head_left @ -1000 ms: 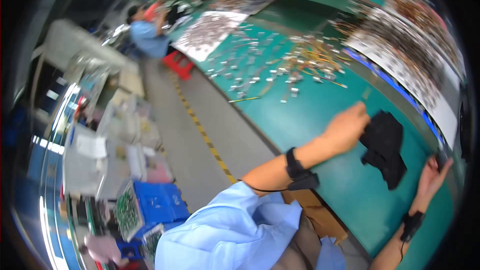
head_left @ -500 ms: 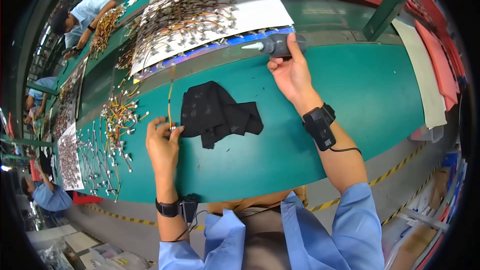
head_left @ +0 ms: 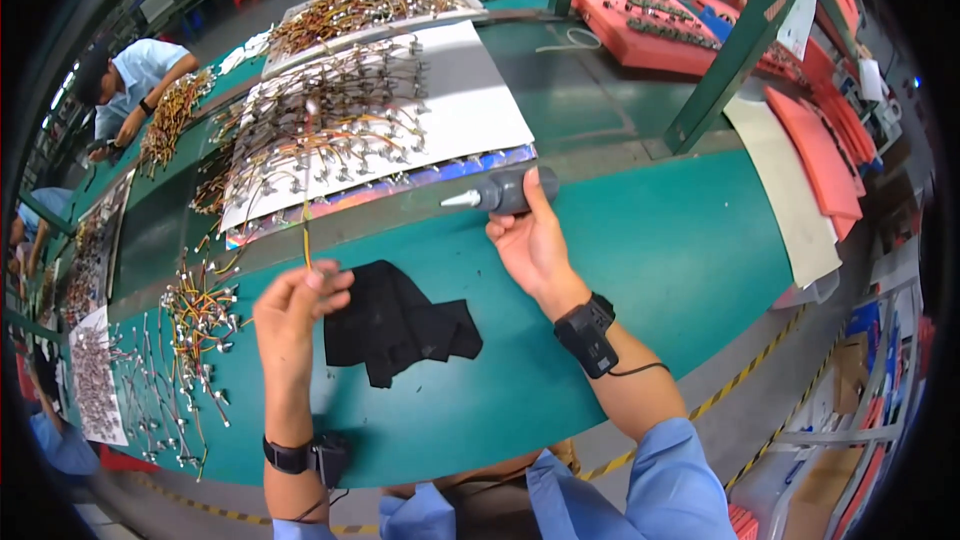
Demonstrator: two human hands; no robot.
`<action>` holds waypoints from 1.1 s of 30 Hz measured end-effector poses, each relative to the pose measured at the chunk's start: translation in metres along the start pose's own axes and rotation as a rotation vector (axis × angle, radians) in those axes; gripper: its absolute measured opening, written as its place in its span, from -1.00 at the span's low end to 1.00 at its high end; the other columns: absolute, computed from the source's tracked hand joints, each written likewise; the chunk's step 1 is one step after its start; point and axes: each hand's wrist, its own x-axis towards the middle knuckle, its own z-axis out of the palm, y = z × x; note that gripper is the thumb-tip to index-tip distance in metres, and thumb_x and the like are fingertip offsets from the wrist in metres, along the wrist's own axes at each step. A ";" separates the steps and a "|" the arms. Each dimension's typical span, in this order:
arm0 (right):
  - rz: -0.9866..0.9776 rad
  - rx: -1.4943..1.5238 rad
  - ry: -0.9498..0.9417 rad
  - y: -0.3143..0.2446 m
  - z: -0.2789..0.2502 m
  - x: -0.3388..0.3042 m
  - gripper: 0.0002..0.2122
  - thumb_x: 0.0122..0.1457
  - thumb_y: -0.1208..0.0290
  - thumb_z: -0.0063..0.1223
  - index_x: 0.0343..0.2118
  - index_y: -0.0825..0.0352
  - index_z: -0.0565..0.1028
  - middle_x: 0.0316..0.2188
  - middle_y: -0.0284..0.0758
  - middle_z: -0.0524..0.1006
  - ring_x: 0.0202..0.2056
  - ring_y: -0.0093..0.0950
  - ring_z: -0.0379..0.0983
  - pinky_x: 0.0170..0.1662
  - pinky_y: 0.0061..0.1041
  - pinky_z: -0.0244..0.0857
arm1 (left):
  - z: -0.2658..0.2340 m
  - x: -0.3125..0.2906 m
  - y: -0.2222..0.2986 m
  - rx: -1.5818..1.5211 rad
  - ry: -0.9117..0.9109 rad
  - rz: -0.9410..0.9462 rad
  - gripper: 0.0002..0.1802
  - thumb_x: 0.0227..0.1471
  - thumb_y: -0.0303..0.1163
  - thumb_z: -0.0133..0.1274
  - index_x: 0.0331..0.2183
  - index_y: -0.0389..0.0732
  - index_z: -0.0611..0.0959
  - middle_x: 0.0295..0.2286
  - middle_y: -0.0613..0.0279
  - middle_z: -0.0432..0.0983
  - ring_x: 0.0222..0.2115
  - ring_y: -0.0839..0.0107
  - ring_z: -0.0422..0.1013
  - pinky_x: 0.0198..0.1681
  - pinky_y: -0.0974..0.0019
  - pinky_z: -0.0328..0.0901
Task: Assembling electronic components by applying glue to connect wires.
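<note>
Pinched in my left hand [head_left: 292, 308] is a thin cable [head_left: 307, 238] of yellow and dark wires. It stands up from the fingertips, its upper part blurred against the white board; the held end is hidden. My right hand [head_left: 538, 248] is closed round a dark grey squeeze bottle [head_left: 508, 191], tilted on its side with its white nozzle [head_left: 461, 200] pointing left. The bottle is above the far edge of the green mat [head_left: 640, 250]. Just right of my left hand, a crumpled black cloth [head_left: 400, 325] lies on the mat.
Loose cables [head_left: 200, 315] lie at the left. Beyond the mat, a white board [head_left: 480, 90] carries rows of cables with metal ends. A green post [head_left: 735, 65] rises at the far right, near pink foam trays [head_left: 640, 20]. A co-worker [head_left: 140, 80] sits at the far left.
The view has tilted upward, showing more of the far benches. My left hand has moved away from me with the cable, and its fingers have turned. The bottle stays in my right hand.
</note>
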 end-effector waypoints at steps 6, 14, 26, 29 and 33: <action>0.035 -0.026 0.012 0.013 0.000 -0.004 -0.73 0.08 0.11 -0.09 -0.36 0.24 0.35 -0.50 -0.42 0.39 -0.60 -0.66 0.17 -0.54 -0.68 0.10 | -0.007 -0.021 -0.016 -0.243 -0.063 -0.224 -0.86 0.01 -0.44 -0.10 -0.44 -0.32 0.48 -0.29 0.02 0.42 -0.26 0.20 0.41 -0.23 0.31 0.34; -0.009 -0.054 -0.080 0.024 0.013 -0.020 -0.73 0.12 0.15 -0.13 -0.33 0.29 0.36 -0.45 -0.37 0.42 -0.56 -0.65 0.20 -0.55 -0.72 0.09 | -0.015 -0.027 -0.026 -0.337 -0.054 -0.226 -0.79 0.04 -0.42 -0.12 -0.36 -0.40 0.48 -0.27 0.00 0.41 -0.23 0.15 0.39 -0.17 0.27 0.32; -0.168 -0.406 -0.189 0.031 0.039 -0.065 -0.52 0.09 0.03 -0.15 -0.07 0.33 0.22 -0.16 -0.22 0.35 -0.27 -0.51 0.31 -0.36 -0.61 0.15 | 0.000 -0.037 -0.020 -0.205 -0.145 -0.208 -0.72 0.01 -0.48 -0.09 -0.19 -0.40 0.44 -0.21 0.01 0.38 -0.30 0.32 0.42 -0.29 0.40 0.36; -0.195 -0.485 -0.210 0.032 0.036 -0.069 -0.46 0.07 -0.01 -0.12 -0.02 0.31 0.17 -0.10 -0.20 0.32 -0.19 -0.47 0.31 -0.33 -0.60 0.17 | 0.000 -0.039 -0.019 -0.063 -0.140 -0.174 -0.75 -0.02 -0.55 -0.07 -0.22 -0.40 0.47 -0.21 0.01 0.38 -0.37 0.37 0.43 -0.35 0.44 0.37; -0.279 -0.576 -0.231 0.036 0.035 -0.072 -0.40 0.02 -0.04 -0.08 0.01 0.30 0.14 -0.09 -0.19 0.31 -0.18 -0.46 0.31 -0.29 -0.58 0.19 | 0.003 -0.041 -0.023 -0.108 -0.088 -0.115 -0.77 -0.07 -0.62 -0.04 -0.26 -0.39 0.50 -0.23 0.01 0.37 -0.44 0.39 0.43 -0.41 0.47 0.38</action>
